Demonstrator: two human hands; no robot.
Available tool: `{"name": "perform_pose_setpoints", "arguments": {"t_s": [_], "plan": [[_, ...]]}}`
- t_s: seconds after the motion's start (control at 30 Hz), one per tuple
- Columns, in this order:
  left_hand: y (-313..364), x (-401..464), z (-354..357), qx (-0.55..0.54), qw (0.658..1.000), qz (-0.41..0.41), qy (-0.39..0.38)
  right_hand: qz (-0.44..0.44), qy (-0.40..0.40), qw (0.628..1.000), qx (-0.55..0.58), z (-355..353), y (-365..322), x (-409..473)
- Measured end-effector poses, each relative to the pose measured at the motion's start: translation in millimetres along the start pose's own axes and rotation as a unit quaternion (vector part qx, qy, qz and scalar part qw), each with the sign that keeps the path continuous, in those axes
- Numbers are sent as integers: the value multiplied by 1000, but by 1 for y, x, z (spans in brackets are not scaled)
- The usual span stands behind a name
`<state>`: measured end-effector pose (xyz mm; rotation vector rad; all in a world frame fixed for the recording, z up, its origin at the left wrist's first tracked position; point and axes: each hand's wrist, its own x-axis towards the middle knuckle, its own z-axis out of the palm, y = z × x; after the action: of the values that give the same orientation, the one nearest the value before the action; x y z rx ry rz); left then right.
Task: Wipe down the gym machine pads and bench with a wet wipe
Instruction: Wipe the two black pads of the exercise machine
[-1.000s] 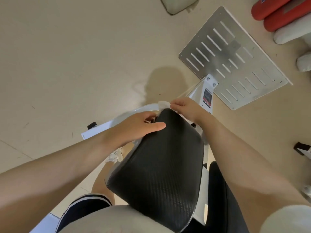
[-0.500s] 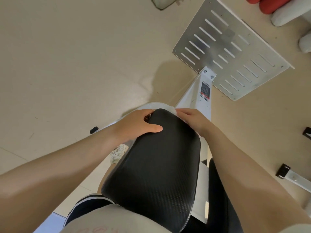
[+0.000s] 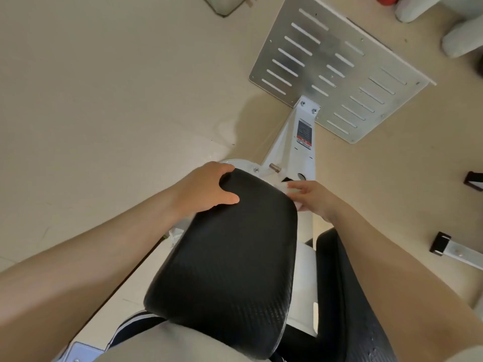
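Note:
A black textured pad (image 3: 230,262) of the gym machine fills the middle of the head view, tilted toward me. My left hand (image 3: 206,189) grips its far left corner, thumb on top and fingers curled over the edge. My right hand (image 3: 311,197) holds a white wet wipe (image 3: 294,190) against the pad's far right edge; most of the wipe is hidden under the palm. A second black pad (image 3: 350,296) lies lower right, partly under my right forearm.
The machine's white frame (image 3: 300,150) runs from the pad up to a slotted metal foot plate (image 3: 337,71) on the beige floor. White and red rollers (image 3: 460,40) lie at the top right. Black-capped frame feet (image 3: 441,242) stick out at the right.
My right hand slid with the wipe from the pad's top edge round and down its right side. My left hand kept its grip on the corner. The view shifted downward.

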<state>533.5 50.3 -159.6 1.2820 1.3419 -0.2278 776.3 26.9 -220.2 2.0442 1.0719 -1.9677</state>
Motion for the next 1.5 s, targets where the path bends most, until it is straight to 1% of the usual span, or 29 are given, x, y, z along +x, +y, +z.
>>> {"name": "perform_pose_setpoints", "arguments": {"t_s": [0.1,0.2,0.27,0.3,0.37,0.43,0.5,0.6,0.7,0.77,0.83,0.97,1.03,1.17,1.2,1.27,1.3,1.33,1.4,1.5], "plan": [[2,5,1,14,1000,-3,-6,-81,27,995,49,7,-21,7],[5,5,2,19,999,-26,0,-105,19,994,25,16,-41,16],[5,3,3,35,999,-37,15,-83,27,996,20,15,-32,13],[4,2,3,37,998,-36,24,-67,40,996,37,13,-22,7],[3,-1,6,26,998,-41,38,-36,83,991,98,13,4,-10],[3,-5,8,-1,997,-67,49,-5,134,977,163,18,25,-29],[5,-11,10,-9,995,-82,63,17,164,962,217,30,35,-49],[4,-23,14,-19,994,-54,91,48,179,943,275,48,41,-85],[0,-43,16,-71,994,-30,77,45,182,928,323,73,49,-125],[-3,-57,17,-112,992,-24,55,28,203,925,320,86,51,-139],[-6,-70,16,-139,989,-16,51,12,228,926,301,91,45,-137],[-21,-101,15,-168,985,16,28,14,294,897,328,102,34,-120],[-29,-115,17,-177,983,27,28,-7,313,898,308,113,36,-129],[-40,-135,25,-182,982,42,33,-5,313,903,295,136,43,-173],[-41,-139,26,-178,983,47,27,4,304,898,319,141,45,-181],[-45,-142,26,-181,982,54,29,26,277,872,403,149,45,-192],[-48,-142,25,-193,979,47,36,29,272,863,424,152,45,-193],[-49,-143,26,-212,975,36,46,25,278,863,420,155,44,-192],[-52,-146,29,-233,970,39,54,14,320,859,399,158,39,-186],[-58,-150,36,-223,972,67,43,23,377,841,386,158,30,-175]]}}
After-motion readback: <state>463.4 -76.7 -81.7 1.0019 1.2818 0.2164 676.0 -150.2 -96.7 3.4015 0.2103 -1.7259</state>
